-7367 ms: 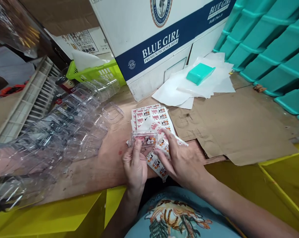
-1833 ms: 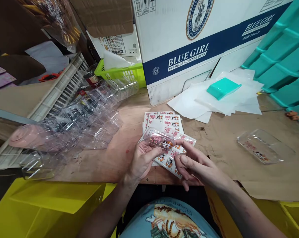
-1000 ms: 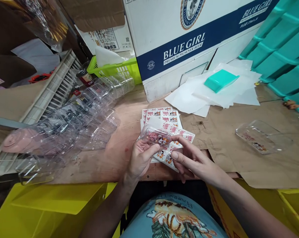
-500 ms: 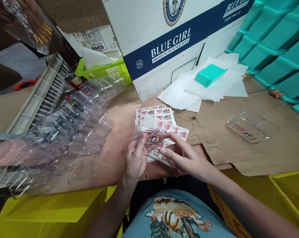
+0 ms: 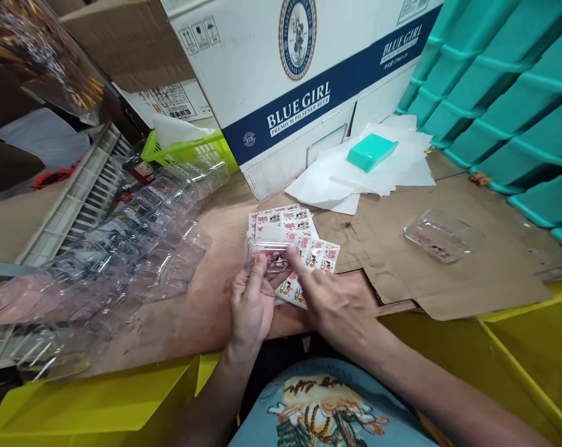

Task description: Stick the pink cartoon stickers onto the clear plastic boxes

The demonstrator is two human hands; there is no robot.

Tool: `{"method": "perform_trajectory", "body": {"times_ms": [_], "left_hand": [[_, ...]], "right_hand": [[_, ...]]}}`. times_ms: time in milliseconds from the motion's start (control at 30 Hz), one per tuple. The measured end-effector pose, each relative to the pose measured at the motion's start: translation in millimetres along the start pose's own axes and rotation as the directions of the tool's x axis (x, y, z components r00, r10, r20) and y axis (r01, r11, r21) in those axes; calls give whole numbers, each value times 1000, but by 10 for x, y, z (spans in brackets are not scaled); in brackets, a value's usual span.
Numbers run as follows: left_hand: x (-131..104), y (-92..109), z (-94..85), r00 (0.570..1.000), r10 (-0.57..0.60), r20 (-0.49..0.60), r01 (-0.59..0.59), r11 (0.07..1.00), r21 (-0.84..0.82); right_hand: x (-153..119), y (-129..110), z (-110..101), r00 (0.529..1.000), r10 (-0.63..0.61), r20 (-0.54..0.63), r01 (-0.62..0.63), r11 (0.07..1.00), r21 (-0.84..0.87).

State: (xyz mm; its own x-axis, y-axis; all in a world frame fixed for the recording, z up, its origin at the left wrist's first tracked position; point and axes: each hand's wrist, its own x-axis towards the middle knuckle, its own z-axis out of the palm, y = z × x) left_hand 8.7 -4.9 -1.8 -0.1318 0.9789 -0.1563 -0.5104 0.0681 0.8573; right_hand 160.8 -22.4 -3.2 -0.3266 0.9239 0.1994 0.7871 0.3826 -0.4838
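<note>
My left hand (image 5: 251,299) grips a small clear plastic box (image 5: 272,247), thumb in front and fingers behind it. A printed cat sticker with red lettering shows on the box. The index finger of my right hand (image 5: 333,299) is stretched out and touches the right end of the box; its other fingers are partly hidden and a little blurred. Below and behind the box lie sheets of cat stickers (image 5: 325,253), overlapping on the table. A second clear box (image 5: 441,234), also bearing a sticker, rests on the cardboard to the right.
Nested clear plastic boxes (image 5: 136,239) spread along the left. Behind stands a white and blue beer carton (image 5: 243,93), beside a lime green basket (image 5: 192,151). White papers (image 5: 318,186) carry a turquoise tray (image 5: 371,152). Stacked turquoise trays (image 5: 504,93) rise at right; yellow bins (image 5: 99,403) flank the front.
My right index finger has moved from the box's right edge onto its right end, and the hand has turned back-up. The view has shifted slightly; the box stays in my left hand.
</note>
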Motion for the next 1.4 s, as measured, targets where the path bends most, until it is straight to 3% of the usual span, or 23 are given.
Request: {"method": "perform_trajectory", "body": {"times_ms": [67, 133, 200, 267, 333, 400, 433, 467, 567, 667, 733, 800, 833, 933, 967, 1000, 1067, 1100, 1200, 1300, 1400], "left_hand": [[-50, 28, 65, 991, -107, 81, 111, 993, -45], [-75, 27, 115, 950, -214, 226, 216, 976, 17], [-9, 16, 105, 908, -239, 344, 190, 967, 169], [185, 16, 7, 939, -108, 325, -30, 920, 392], [479, 33, -162, 964, 110, 242, -249, 693, 677], [786, 46, -344, 958, 181, 221, -276, 387, 880], [917, 42, -420, 963, 161, 215, -255, 293, 922], [1023, 27, -477, 972, 132, 197, -227, 271, 936], [1154, -65, -531, 989, 79, 128, -150, 438, 886], [1043, -125, -512, 993, 60, 105, -120, 598, 793], [916, -74, -523, 993, 27, 112, -94, 746, 659], [816, 60, -555, 990, 29, 139, -96, 857, 507], [787, 146, -574, 986, 47, 160, -119, 870, 479], [768, 380, -614, 969, 17, 248, -162, 801, 576], [768, 421, -621, 965, -33, 258, -133, 789, 600], [764, 436, -627, 965, -80, 249, -88, 796, 599], [731, 394, -637, 974, -124, 192, 7, 856, 517], [703, 347, -644, 979, -125, 160, 40, 890, 453], [595, 187, -673, 982, -131, 140, 85, 952, 295], [503, 109, -700, 977, -113, 178, 64, 963, 263], [454, 117, -722, 973, -50, 227, -36, 934, 356]], "right_hand": [[9, 97, -112, 997, 52, -55, -42, 986, 162], [23, 241, -239, 997, 42, -66, -12, 916, 402], [2, 478, -351, 992, 62, -108, 3, 856, 517], [-66, 833, -444, 948, 189, -255, -85, 924, 372], [-138, 1246, -522, 869, 247, -428, -256, 966, 39], [-144, 1572, -572, 868, 188, -460, -328, 912, -248], [-108, 1656, -580, 873, 152, -463, -332, 881, -337], [-47, 1673, -573, 878, 110, -466, -311, 871, -380], [261, 1372, -447, 905, 10, -425, -125, 962, -243], [671, 894, -246, 992, -61, -112, 72, 993, 95], [937, 683, -175, 992, -104, 63, 88, 972, 220], [1163, 581, -195, 966, -186, 179, 135, 956, 262], [1259, 555, -231, 939, -251, 234, 185, 945, 269], [1456, 473, -346, 800, -448, 398, 357, 890, 284], [1480, 427, -356, 789, -472, 393, 395, 880, 264], [1477, 372, -341, 811, -473, 344, 415, 880, 231], [1392, 246, -235, 876, -460, 142, 440, 885, 152], [1320, 185, -148, 887, -461, 24, 454, 882, 127], [1078, 58, 170, 865, -468, -182, 496, 853, 160], [934, 34, 405, 877, -393, -275, 461, 851, 252], [920, 61, 466, 882, -364, -299, 446, 849, 283]]}}
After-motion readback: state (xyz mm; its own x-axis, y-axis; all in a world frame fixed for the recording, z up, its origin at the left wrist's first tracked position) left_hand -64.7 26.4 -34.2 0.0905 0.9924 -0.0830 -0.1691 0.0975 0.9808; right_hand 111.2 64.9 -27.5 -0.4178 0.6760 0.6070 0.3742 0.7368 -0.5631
